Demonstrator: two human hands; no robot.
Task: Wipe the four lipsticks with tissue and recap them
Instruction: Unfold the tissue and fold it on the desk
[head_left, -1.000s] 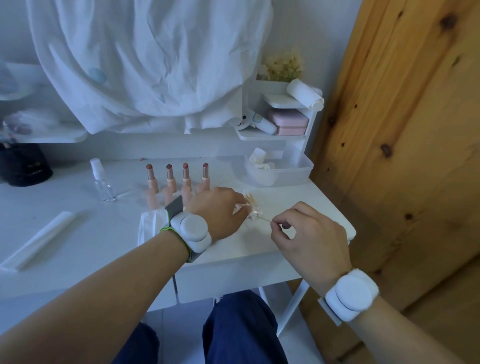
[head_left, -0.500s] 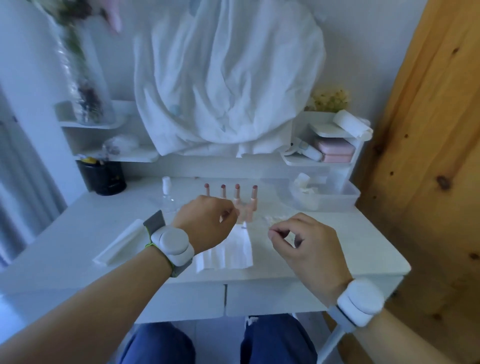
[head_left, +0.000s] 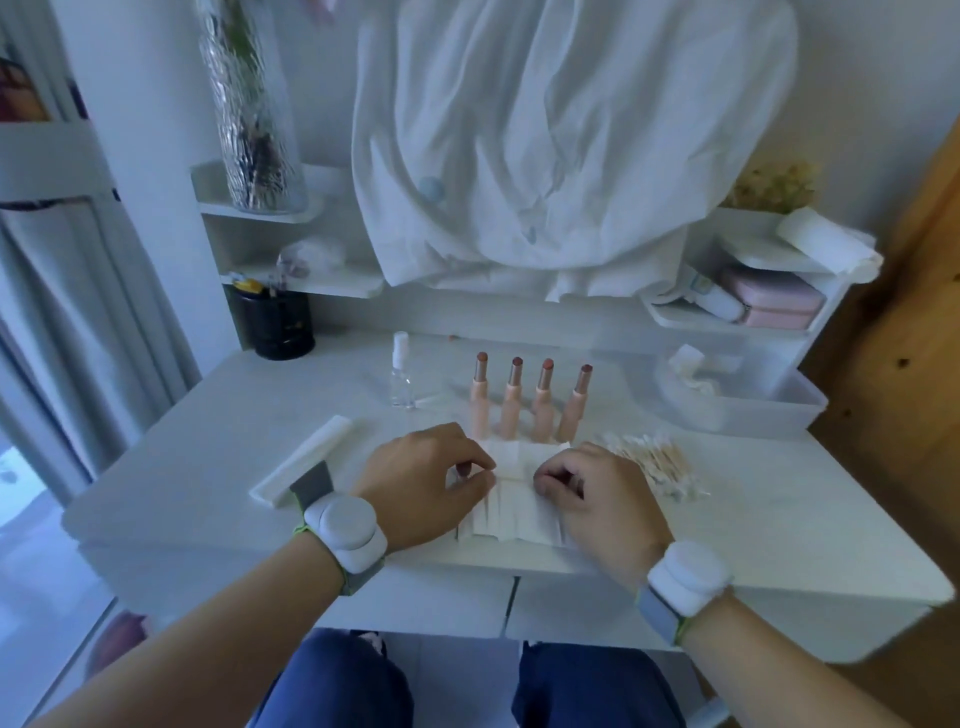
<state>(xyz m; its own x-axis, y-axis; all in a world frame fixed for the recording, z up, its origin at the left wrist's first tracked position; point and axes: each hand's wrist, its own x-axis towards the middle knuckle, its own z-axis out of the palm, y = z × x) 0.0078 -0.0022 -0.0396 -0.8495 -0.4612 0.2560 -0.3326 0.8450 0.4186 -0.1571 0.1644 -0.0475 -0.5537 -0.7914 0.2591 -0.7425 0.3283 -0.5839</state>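
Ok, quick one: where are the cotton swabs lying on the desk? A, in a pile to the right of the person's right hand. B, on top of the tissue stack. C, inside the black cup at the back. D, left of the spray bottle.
A: the cotton swabs lie in a loose pile on the desk just right of the right hand, off the tissue stack.

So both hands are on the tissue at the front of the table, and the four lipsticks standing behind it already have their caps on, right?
Not quite. Both hands, left hand and right hand, are on the tissue, but the head view shows the four lipsticks standing uncapped, their coloured tips bare.
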